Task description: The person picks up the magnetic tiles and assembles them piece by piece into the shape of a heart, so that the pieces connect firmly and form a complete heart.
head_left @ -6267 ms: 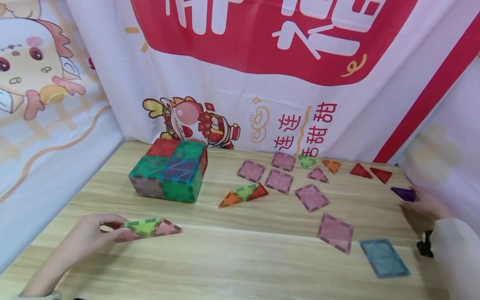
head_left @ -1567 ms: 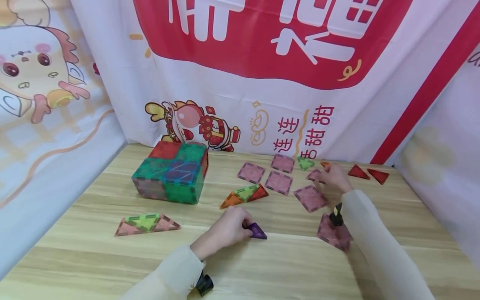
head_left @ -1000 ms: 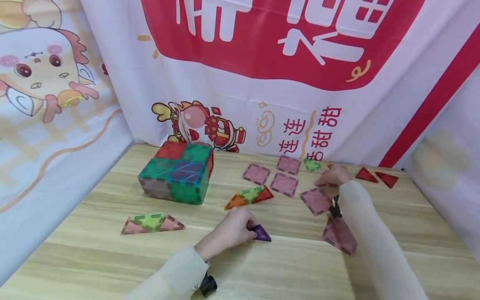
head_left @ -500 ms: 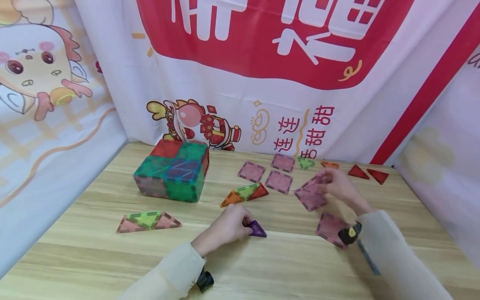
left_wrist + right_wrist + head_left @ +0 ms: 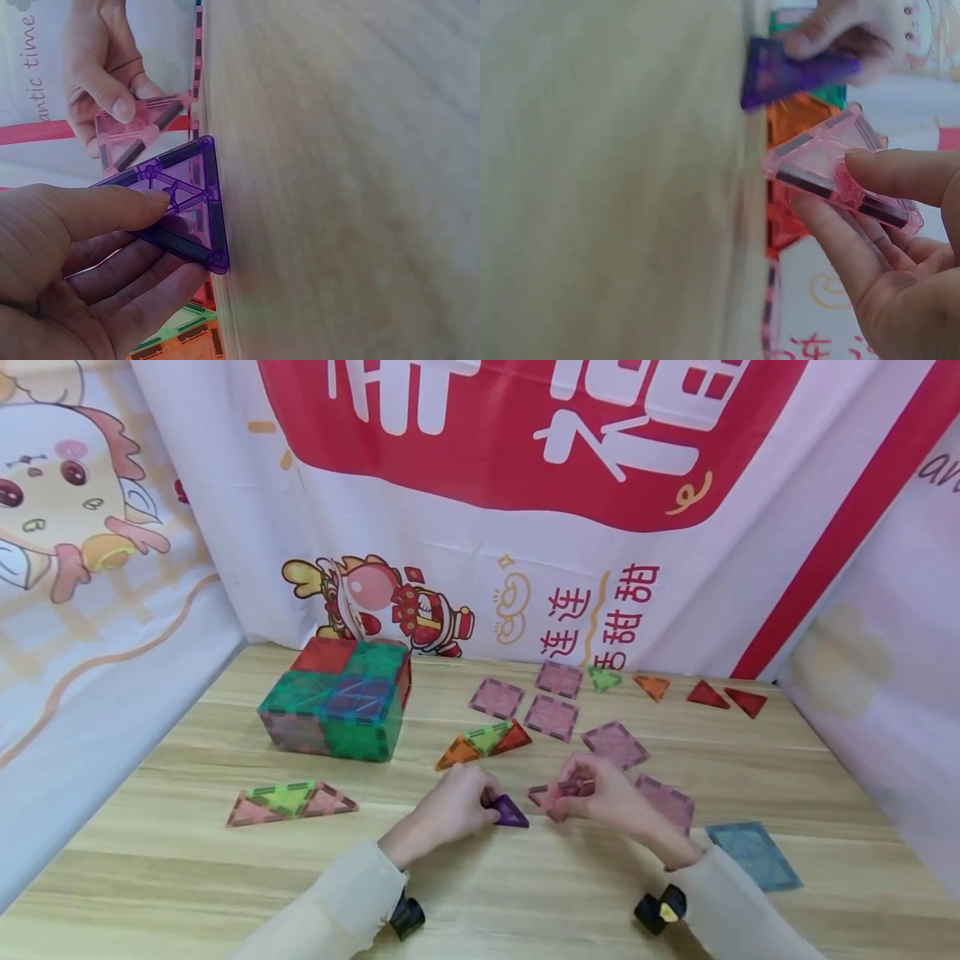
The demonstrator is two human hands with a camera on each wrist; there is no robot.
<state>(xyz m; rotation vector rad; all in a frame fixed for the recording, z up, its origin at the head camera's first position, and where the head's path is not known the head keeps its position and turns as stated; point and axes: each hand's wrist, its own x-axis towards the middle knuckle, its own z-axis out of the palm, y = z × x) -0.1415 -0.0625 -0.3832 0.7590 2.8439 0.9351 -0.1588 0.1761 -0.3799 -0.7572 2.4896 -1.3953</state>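
Note:
Between thumb and fingers, my left hand (image 5: 459, 802) pinches a purple triangular magnetic tile (image 5: 184, 196), its edge at the tabletop. My right hand (image 5: 607, 797) pinches a pink triangular magnetic tile (image 5: 832, 161) just to the right of the purple one; a small gap separates them in the head view. Behind the hands lies a joined strip of orange, green and red triangles (image 5: 487, 741). A similar strip of pink and green triangles (image 5: 288, 800) lies at left.
A box built of green, red and blue tiles (image 5: 337, 702) stands at the back left. Pink square tiles (image 5: 551, 717) lie at back centre and right. Loose red triangles (image 5: 746, 701), an orange triangle (image 5: 651, 686) and a green triangle (image 5: 603, 678) line the back. A blue tile (image 5: 756, 854) lies front right.
My right hand has picked up the pink triangle from the back right and brought it forward and left beside the purple one. My left hand has stayed in place lately, with the purple triangle.

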